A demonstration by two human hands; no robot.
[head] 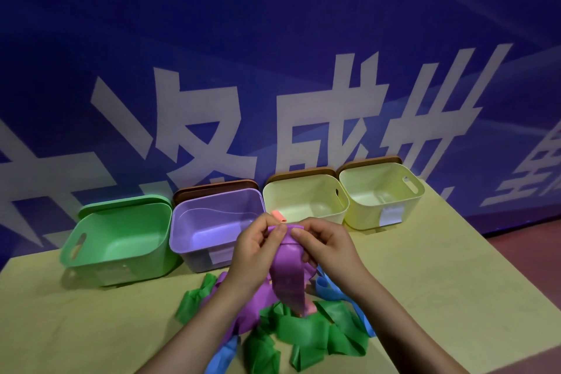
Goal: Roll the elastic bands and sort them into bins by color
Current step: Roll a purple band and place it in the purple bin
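A purple elastic band (pixel 288 276) hangs from both my hands above the table, its top end pinched and partly rolled. My left hand (pixel 255 249) grips the roll's left side, my right hand (pixel 324 244) its right side. Below lies a heap of loose bands: green ones (pixel 303 334), blue ones (pixel 329 288) and more purple (pixel 243 310). Behind stand a green bin (pixel 91 255), a purple bin (pixel 188 240) and two pale yellow bins (pixel 303 212), (pixel 358 209). A pink rolled band (pixel 279 216) shows just above my fingers, by the first yellow bin.
The yellow-green table (pixel 425 297) ends at its right edge near a reddish floor (pixel 531 258). A blue wall banner (pixel 273 70) with large white characters rises directly behind the bins. Brown and green lids lean behind the bins.
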